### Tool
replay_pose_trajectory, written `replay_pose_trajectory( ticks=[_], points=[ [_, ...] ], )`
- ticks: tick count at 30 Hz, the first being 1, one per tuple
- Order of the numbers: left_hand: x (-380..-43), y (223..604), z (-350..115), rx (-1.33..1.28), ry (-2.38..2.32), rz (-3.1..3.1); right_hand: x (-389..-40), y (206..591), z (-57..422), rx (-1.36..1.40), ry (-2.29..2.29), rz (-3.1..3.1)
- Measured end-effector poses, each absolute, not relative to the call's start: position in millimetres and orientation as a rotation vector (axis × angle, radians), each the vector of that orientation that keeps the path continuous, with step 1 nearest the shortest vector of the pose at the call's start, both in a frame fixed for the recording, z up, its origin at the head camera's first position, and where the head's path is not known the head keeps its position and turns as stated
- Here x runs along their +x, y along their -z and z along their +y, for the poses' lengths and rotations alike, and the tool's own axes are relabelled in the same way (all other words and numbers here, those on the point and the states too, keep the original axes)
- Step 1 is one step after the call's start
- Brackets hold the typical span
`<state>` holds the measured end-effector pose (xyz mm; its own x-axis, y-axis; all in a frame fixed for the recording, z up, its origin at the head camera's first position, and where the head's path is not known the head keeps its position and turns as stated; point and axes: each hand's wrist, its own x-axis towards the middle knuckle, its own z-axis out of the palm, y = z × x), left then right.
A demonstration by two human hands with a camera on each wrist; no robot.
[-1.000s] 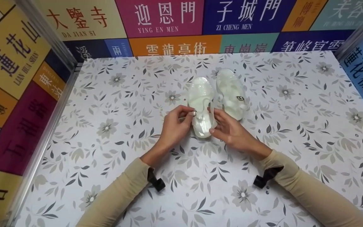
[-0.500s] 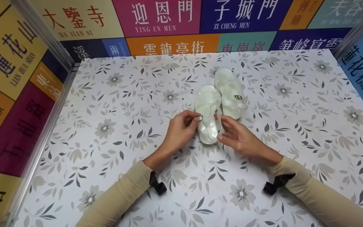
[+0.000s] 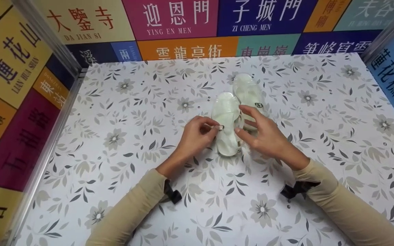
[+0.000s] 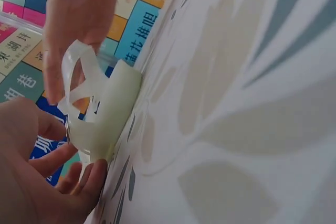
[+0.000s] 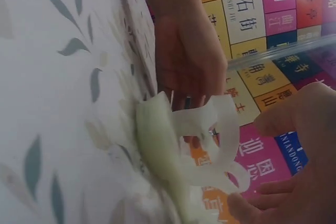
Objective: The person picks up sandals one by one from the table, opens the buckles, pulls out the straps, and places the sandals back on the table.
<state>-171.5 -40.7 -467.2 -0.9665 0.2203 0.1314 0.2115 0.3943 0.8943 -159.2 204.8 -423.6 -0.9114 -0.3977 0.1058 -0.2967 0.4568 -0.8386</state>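
A pale, translucent jelly sandal [image 3: 226,107] lies on the floral table covering, toe away from me. My left hand [image 3: 197,138] is at its left side, with thumb and forefinger pinching the small metal buckle [image 3: 221,127] on its strap. My right hand [image 3: 267,136] hovers at its right side, thumb and fingers spread apart. In the right wrist view the sandal's looped straps [image 5: 228,129] stand up between the hands, near the right fingertips; whether they touch is unclear. The matching sandal [image 3: 246,85] lies just behind to the right, partly hidden by the right hand.
A white table covering [image 3: 149,205] with grey leaves and flowers spreads under everything. Colourful panels with Chinese lettering [image 3: 180,20] stand along the back and both sides. A metal frame edge [image 3: 43,147] runs down the left.
The near sandal first shifted slightly right and toward me. My right hand then let go of the strap and rose toward the sandal's middle, while the left kept its pinch on the buckle.
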Motion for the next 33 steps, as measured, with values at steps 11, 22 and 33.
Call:
replay_pose_trajectory(
  ticks=[11,22,33],
  points=[
    [-186,480,-53,0.463,-1.853,2.299,-181,436,173,-0.777,1.098,2.760],
    [-193,491,-74,0.544,-2.019,1.988,-189,447,179,-0.709,1.286,2.655],
    [-193,494,-72,0.571,-2.108,1.962,-189,455,178,-0.713,1.422,2.622]
  ],
)
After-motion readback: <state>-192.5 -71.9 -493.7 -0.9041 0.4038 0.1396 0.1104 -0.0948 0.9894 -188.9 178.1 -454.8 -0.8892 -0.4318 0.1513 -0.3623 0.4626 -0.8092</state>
